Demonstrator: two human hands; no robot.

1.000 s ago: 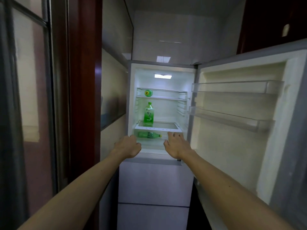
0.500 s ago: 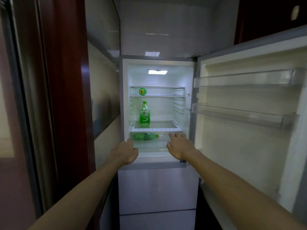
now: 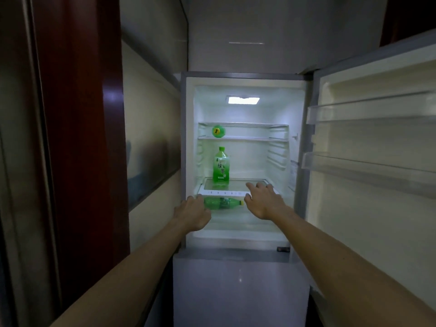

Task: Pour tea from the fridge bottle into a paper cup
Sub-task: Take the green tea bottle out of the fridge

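Hands at the open fridge (image 3: 203,102)
Right hand (image 3: 264,200) fingers spread loose over the shelf (image 3: 238,184); left hand (image 3: 192,213) fingers curled beside the lying bottle (image 3: 223,203), grip unclear

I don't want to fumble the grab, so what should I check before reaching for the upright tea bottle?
1. Fridge door swung clear: ok.
2. Upright bottle standing on the glass shelf, cap on: ok.
3. Right hand free, fingers straight over the shelf's front edge: ok.
4. Left hand free: cannot tell; it covers the base of the lying bottle below the shelf.
5. Path to the upright bottle unblocked: ok.
6. Paper cup ready: not ok, none in view.
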